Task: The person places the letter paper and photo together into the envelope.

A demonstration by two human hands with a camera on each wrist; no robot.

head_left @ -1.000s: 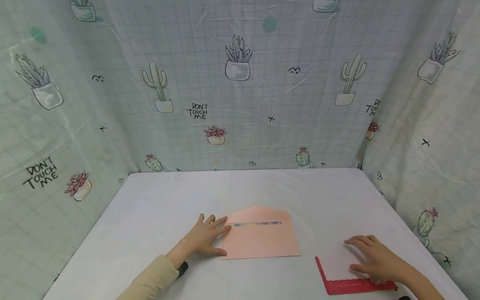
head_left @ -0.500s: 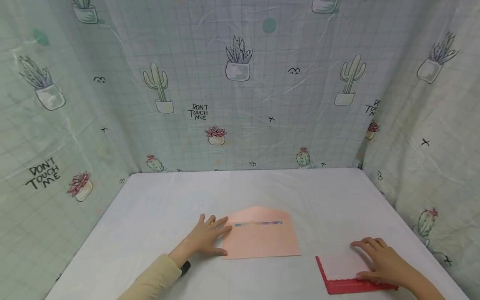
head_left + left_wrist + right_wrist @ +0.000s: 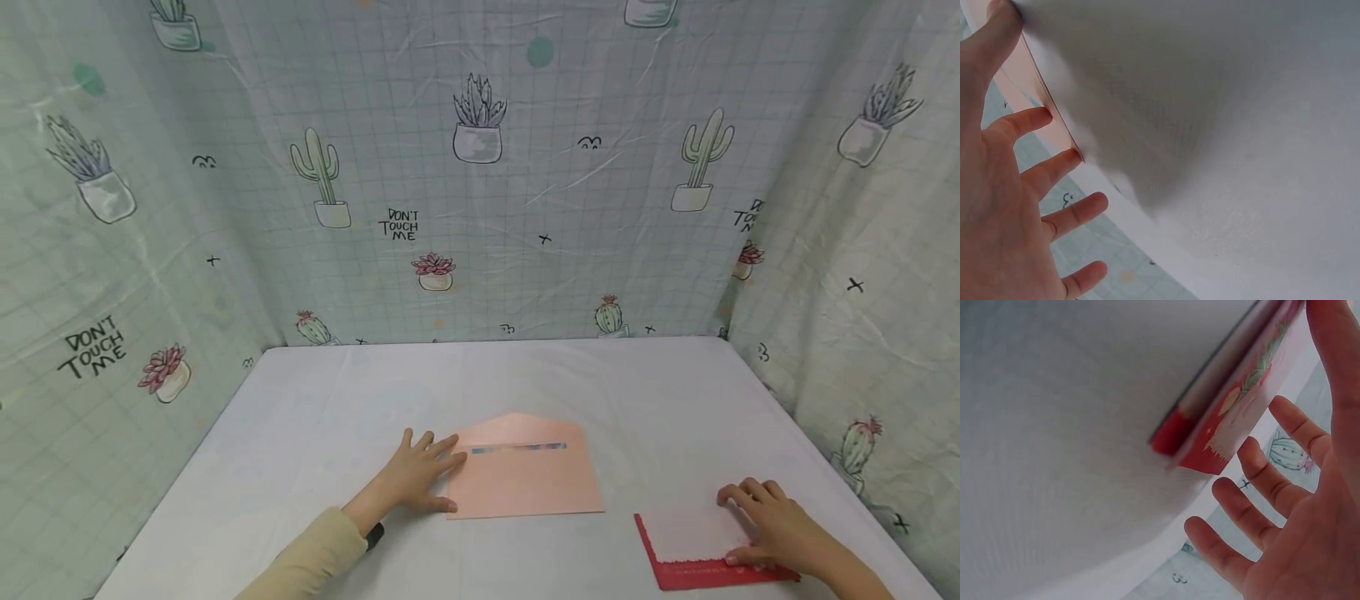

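Fingers of the left hand [image 3: 416, 477], spread and nearly straight in the head view, touch the left edge of a peach envelope [image 3: 528, 477] without gripping it; those of the right hand [image 3: 780, 527], parted from the thumb and gently bent, rest over the right part of a red-bordered card [image 3: 693, 573] without closing round it. The envelope lies mid-tabletop [image 3: 352, 387], long axis left to right, flap pointing far, a bluish strip across it. The card lies near right; its red band runs left to right along the near edge, the band's faint print too small to read. "DON'T TOUCH ME" is legible on the cactus-printed cloth [image 3: 600, 192], far and left. Left wrist view: the thumb and two fingertips meet the envelope's thin edge; two more fingers extend clear. Right wrist view: the fingers are splayed beside the card, whose layers gape at one red corner.
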